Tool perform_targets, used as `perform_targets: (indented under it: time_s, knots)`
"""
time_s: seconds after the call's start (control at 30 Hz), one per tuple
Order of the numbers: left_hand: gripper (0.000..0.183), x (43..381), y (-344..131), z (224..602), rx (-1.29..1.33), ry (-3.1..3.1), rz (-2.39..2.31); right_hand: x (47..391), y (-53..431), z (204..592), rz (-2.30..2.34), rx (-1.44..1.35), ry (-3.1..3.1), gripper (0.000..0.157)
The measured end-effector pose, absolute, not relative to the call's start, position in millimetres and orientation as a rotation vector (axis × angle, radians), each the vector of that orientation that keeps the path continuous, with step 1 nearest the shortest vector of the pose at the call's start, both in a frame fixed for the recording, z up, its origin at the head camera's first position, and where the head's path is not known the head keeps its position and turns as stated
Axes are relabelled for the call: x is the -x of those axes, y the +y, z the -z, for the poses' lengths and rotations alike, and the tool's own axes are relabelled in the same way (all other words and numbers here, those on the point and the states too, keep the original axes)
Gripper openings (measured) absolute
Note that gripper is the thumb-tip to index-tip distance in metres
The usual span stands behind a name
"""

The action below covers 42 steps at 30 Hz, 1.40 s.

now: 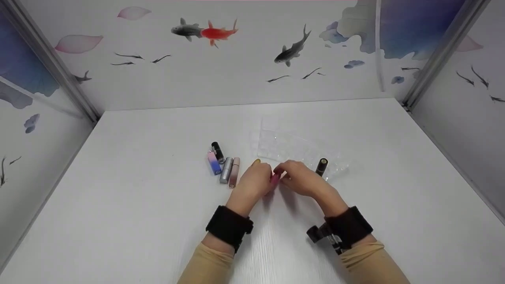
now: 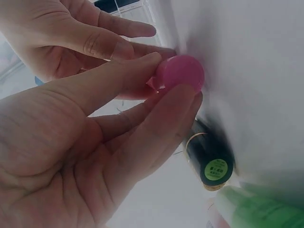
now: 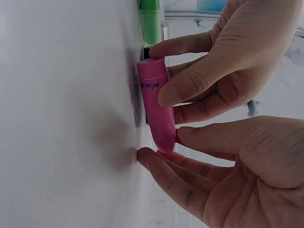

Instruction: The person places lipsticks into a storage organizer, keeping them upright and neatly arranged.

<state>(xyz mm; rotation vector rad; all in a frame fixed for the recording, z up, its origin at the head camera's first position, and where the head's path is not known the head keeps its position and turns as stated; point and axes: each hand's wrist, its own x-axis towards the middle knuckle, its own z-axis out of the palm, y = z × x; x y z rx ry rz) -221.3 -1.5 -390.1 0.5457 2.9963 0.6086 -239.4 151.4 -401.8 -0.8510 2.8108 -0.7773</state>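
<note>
Pink tube [image 3: 159,109]: is showing one strong pink colour, with a smooth rounded tip and, at the opposite end, a flat round face.
Marking: dark letters are standing on its side, close to a thin line which is going round the tube near the flat end.
Left hand [image 1: 253,183]: is pinching the tube, with the thumb resting near the letters and a finger at the flat end.
Right hand [image 1: 303,180]: is pinching at the rounded tip.
Pose: the tube is slanting between both hands, low at the white table [image 1: 158,221]; whether it is touching the surface, I cannot surely tell.
</note>
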Motion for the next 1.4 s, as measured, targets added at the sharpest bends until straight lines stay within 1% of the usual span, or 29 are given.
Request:
perform_targets:
  time_s: [0.2,0.37,0.5,0.63,0.87,1.1,1.4]
  knots:
    - [0.018,220.5,-1.6,384.6,-0.571,2.998,-0.666,238.5,163.3,393.5,0.868,0.749,2.793,0.022]
    - [0.020,222.0,-0.3,375.7,-0.581,2.986,-0.882,239.6,175.2,380.0,1.125,0.735,2.698,0.019]
    - [0.023,222.8,2.8,370.6,-0.663,3.045,-1.044,237.1,184.5,364.5,1.325,0.680,2.659,0.020]
    - [0.024,223.4,7.1,369.0,-0.757,3.101,-1.126,231.5,191.3,351.1,1.397,0.652,2.695,0.022]
    - [0.024,220.9,14.3,366.5,-0.870,3.114,-1.152,223.0,200.7,336.8,1.395,0.636,2.793,0.026]
    - [0.035,215.1,25.1,364.2,-0.952,3.170,-1.085,216.6,212.9,326.3,1.356,0.649,2.957,0.023]
    - [0.045,212.3,36.0,369.5,-1.166,3.059,-1.173,204.4,223.5,313.0,1.233,0.723,3.180,0.020]
